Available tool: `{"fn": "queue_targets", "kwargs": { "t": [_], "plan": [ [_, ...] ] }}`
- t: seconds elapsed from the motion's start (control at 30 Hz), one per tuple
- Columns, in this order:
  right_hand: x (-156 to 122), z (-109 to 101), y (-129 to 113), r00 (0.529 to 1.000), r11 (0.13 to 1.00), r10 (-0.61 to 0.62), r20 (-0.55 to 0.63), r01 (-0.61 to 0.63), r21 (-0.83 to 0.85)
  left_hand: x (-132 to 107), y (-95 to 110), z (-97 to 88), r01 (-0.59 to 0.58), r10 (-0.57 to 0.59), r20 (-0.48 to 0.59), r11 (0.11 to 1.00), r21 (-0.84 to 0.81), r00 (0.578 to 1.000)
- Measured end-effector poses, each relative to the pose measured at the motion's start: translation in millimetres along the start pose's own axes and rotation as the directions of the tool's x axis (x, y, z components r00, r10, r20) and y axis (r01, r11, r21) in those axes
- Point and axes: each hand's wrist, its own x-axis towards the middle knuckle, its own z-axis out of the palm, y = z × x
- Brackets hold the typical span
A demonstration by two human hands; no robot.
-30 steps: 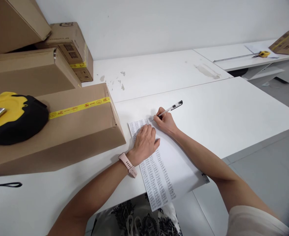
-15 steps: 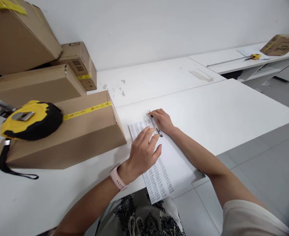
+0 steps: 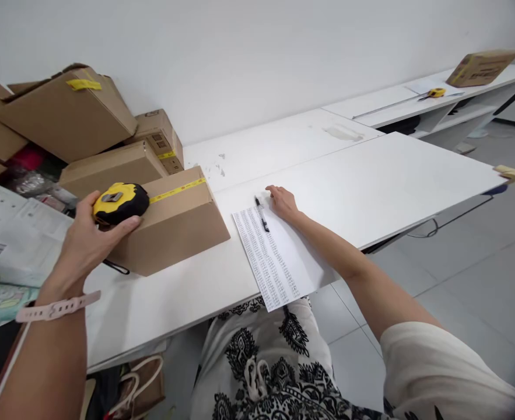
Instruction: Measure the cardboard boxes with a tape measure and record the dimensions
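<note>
My left hand is closing round a yellow and black tape measure that sits on top of a brown cardboard box sealed with yellow tape. A pink watch strap shows on that wrist. My right hand rests flat on the white table, fingers stretched out, beside a black pen. The pen lies on a printed sheet of paper covered in rows of small figures, which overhangs the table's near edge.
More cardboard boxes are stacked at the back left against the white wall. Papers and packets lie at the far left. A second table at the right rear carries another box and a yellow tape measure.
My right hand laid the pen down on the sheet and opened. My left hand left the paper and swung left to the tape measure on the box. The view shifted left.
</note>
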Motion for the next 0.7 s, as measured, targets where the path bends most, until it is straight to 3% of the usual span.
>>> {"fn": "queue_targets", "kwargs": {
  "t": [0.27,0.53,0.7],
  "plan": [
    [0.9,5.0,1.3,1.0,0.999,-0.002,-0.017,0.001,-0.045,14.4,18.4,7.6,-0.002,0.009,-0.084,0.996,0.084,0.996],
    [0.8,5.3,1.8,1.0,0.999,-0.009,-0.02,0.008,-0.04,13.8,19.6,9.9,-0.045,0.056,-0.092,0.992,0.116,0.994],
    [0.7,3.2,0.2,1.0,1.0,-0.004,-0.016,0.003,-0.024,11.7,15.9,13.1,-0.058,0.068,-0.174,0.996,0.067,0.982]
  ]
}}
